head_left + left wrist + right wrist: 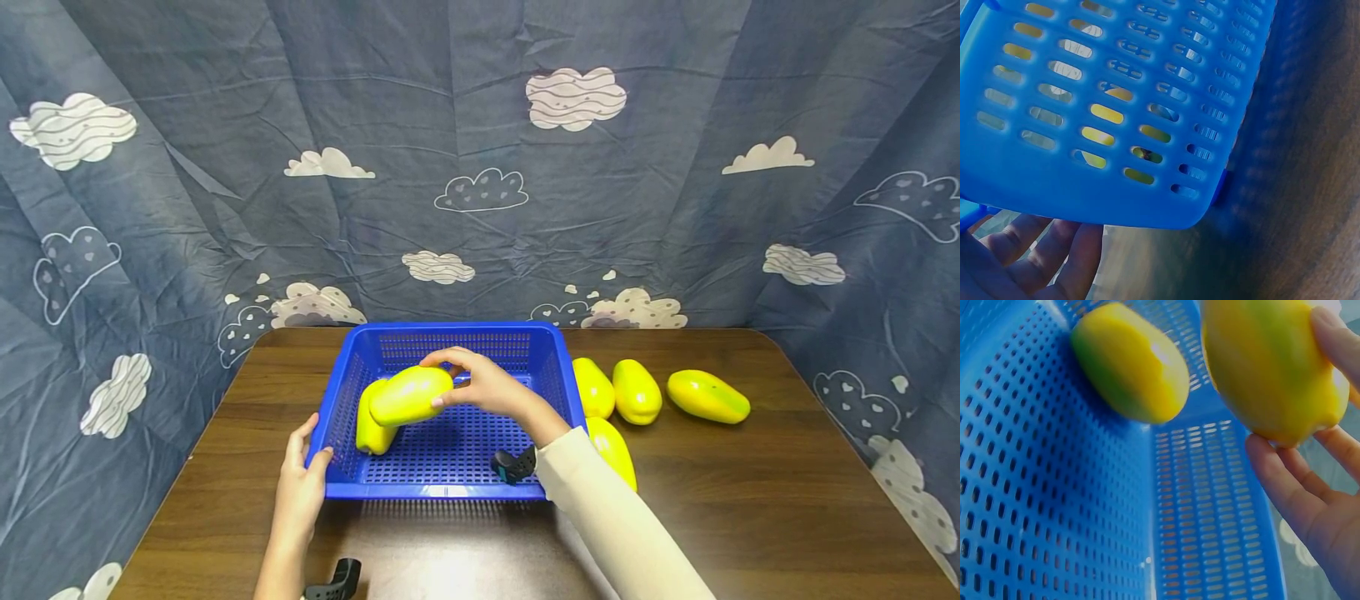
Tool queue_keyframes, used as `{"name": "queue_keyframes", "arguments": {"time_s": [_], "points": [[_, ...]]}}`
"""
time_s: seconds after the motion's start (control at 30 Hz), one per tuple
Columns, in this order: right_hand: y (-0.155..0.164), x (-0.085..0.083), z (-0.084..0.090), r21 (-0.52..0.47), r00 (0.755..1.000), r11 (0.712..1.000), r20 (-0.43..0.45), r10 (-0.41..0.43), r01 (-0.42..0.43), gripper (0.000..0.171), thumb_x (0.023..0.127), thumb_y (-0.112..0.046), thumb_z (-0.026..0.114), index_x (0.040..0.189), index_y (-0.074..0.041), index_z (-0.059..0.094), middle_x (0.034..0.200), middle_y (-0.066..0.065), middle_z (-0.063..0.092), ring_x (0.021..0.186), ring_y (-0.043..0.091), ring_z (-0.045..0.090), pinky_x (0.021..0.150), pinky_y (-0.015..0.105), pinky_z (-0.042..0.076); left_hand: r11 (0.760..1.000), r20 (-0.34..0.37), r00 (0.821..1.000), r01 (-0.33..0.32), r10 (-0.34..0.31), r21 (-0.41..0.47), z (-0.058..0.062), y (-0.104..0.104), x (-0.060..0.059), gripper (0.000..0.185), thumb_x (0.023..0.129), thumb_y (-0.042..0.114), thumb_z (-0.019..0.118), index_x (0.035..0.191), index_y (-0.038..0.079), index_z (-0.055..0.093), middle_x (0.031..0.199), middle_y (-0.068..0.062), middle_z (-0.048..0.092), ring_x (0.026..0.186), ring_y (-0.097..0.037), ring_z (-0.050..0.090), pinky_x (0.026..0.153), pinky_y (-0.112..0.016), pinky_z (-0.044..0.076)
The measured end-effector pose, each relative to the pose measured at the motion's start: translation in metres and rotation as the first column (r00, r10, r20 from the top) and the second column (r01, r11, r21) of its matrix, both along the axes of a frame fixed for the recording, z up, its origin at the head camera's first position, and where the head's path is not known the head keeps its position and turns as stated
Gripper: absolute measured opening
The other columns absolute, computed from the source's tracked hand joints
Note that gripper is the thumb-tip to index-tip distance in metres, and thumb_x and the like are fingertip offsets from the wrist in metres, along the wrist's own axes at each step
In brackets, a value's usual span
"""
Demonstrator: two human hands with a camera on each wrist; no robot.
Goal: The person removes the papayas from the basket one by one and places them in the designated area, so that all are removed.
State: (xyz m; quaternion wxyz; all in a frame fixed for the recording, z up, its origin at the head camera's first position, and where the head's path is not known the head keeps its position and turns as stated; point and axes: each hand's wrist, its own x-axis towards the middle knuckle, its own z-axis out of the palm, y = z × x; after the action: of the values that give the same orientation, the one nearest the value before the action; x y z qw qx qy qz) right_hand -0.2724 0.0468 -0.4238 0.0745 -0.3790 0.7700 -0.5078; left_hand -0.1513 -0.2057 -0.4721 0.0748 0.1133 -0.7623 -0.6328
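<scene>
A blue plastic basket (450, 492) with slotted walls sits on the table. My left hand (302, 475) grips its left side near the front corner, thumb over the rim; in the left wrist view the fingers (1082, 259) lie at the basket's edge. Inside the basket, my right hand (483, 387) holds a yellow papaya (411, 396) by its right end, between thumb and fingers. Another papaya (372, 433) lies at the basket's left, partly hidden beneath the held one in the head view. The right wrist view shows the held papaya (1272, 369) apart from the lying papaya (1132, 362).
Right of the basket several papayas lie on the wooden table (750, 492): one papaya (592, 387) beside the wall, one papaya (637, 392) next to it, one papaya (708, 396) farther right. A nearer papaya (611, 450) is partly behind my right sleeve (615, 517). A cloud-patterned curtain (480, 125) hangs behind.
</scene>
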Motion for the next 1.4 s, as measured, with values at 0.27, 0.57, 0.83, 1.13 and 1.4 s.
{"name": "queue_keyframes", "arguments": {"time_s": [0.27,0.57,0.83,1.13,1.4], "points": [[0.004,0.023,0.03,-0.132,0.999,0.991,0.025,-0.026,0.029,0.049,0.072,0.004,0.071,0.117,0.004,0.053,0.118,0.016,0.047,0.092,0.033,0.044,0.076,0.035,0.048,1.0,-0.003,1.0,0.002,-0.002,-0.002,-0.001,0.0,0.0,0.051,0.092,0.003,0.038,0.141,0.011,0.024,0.131,-0.022,0.039,0.112,-0.03,0.042,0.076,-0.016,0.039],[0.014,0.036,0.047,-0.189,0.997,0.979,0.014,-0.076,0.077,0.047,0.073,0.005,0.069,0.116,0.006,0.052,0.12,0.019,0.046,0.096,0.032,0.047,0.079,0.042,0.046,1.0,-0.01,1.0,0.0,0.0,0.009,0.0,0.001,-0.001,0.051,0.092,0.001,0.037,0.141,0.009,0.025,0.131,-0.023,0.039,0.113,-0.03,0.042,0.076,-0.013,0.038],[0.025,0.046,0.054,-0.21,0.983,0.961,0.001,-0.182,0.178,0.048,0.074,0.003,0.069,0.119,0.003,0.052,0.119,0.014,0.047,0.099,0.027,0.047,0.081,0.038,0.046,1.0,-0.008,1.0,-0.01,0.01,-0.011,0.001,0.001,0.0,0.051,0.092,0.001,0.038,0.14,0.009,0.026,0.127,-0.025,0.042,0.11,-0.031,0.044,0.074,-0.013,0.039],[0.046,0.048,0.045,-0.261,0.968,0.939,-0.053,-0.244,0.223,0.049,0.074,-0.001,0.07,0.12,-0.001,0.053,0.121,0.01,0.046,0.102,0.024,0.044,0.081,0.035,0.046,1.0,-0.002,1.0,-0.008,0.008,-0.016,0.0,0.001,0.0,0.051,0.092,0.002,0.038,0.14,0.01,0.026,0.129,-0.023,0.041,0.111,-0.03,0.044,0.074,-0.013,0.038],[0.068,0.053,0.041,-0.283,0.939,0.912,-0.089,-0.332,0.296,0.052,0.072,0.004,0.07,0.12,0.0,0.052,0.122,0.011,0.044,0.102,0.024,0.043,0.081,0.032,0.046,1.0,0.016,1.0,-0.014,0.014,-0.013,-0.001,0.0,0.0,0.05,0.092,0.003,0.038,0.14,0.012,0.026,0.129,-0.022,0.041,0.111,-0.029,0.044,0.073,-0.012,0.039]]}}
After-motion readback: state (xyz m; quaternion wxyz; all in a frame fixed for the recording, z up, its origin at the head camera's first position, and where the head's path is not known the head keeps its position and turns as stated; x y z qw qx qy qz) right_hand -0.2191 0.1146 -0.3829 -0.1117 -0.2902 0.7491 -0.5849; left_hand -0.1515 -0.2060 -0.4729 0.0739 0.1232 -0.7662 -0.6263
